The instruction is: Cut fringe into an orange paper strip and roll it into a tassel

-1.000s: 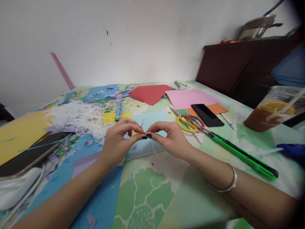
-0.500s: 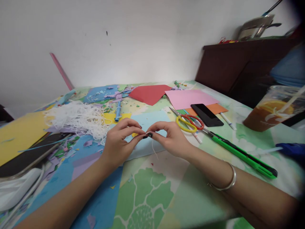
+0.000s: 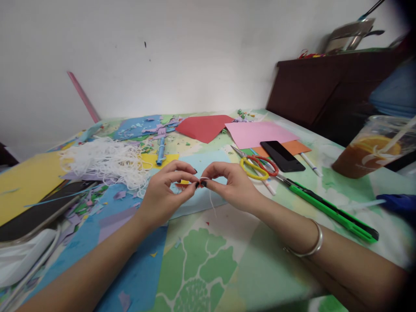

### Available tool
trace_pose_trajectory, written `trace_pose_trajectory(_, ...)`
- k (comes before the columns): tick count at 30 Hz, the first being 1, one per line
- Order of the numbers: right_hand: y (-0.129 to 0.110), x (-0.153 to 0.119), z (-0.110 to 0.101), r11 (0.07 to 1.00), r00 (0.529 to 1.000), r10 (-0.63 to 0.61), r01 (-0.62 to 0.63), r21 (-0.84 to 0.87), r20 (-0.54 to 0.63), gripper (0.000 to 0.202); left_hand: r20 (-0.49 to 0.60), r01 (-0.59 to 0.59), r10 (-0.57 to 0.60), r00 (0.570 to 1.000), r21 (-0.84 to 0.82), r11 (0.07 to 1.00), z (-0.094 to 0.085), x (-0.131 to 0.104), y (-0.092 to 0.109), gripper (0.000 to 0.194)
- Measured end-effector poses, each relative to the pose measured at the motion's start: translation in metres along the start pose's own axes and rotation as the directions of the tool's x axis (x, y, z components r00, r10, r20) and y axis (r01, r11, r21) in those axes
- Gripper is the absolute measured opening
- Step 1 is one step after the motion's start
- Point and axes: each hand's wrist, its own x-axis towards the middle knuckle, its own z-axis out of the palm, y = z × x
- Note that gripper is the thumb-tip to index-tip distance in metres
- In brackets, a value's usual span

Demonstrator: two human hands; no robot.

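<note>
Above the light blue paper, my left hand and my right hand meet fingertip to fingertip. My left thumb and fingers pinch a small orange fringed paper piece, mostly hidden behind them. A white string is pinched between my right thumb and forefinger, its loose end hanging below. Where the string touches the paper piece, my fingertips cover it. To the left lies a tangled heap of white string. Scissors with yellow and red handles lie right of my right hand.
A green utility knife and a black phone lie at the right, near a plastic cup of iced drink. Red paper and pink paper are at the back. Colourful paper scraps are scattered at the left.
My fingertips have shifted slightly, and the orange fringed piece now shows between my left fingers. The string's hanging end has swung a little. Everything on the table stays put.
</note>
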Motion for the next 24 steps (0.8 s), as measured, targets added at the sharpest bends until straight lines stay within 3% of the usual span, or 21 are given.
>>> trace_pose_trajectory(4,-0.0004,-0.0002,0.0009,1.0,1.0,-0.008,0.008,-0.021,0.006,0.008,0.016,0.064,-0.063,0.998,-0.024,0.998,0.0,-0.0001,0.0015,0.007)
trace_pose_trajectory(16,-0.0005,-0.0034,0.0053,0.983,0.996,-0.072,0.064,-0.173,-0.044,0.006,-0.004,0.054,-0.054,0.999,0.041,0.998,0.003,-0.0013,0.0054,0.008)
trace_pose_trajectory(24,-0.0014,-0.0063,0.0088,0.93,0.982,-0.158,0.113,-0.351,-0.104,0.005,0.019,0.081,-0.08,0.997,-0.056,0.995,0.004,-0.0028,0.0065,0.008)
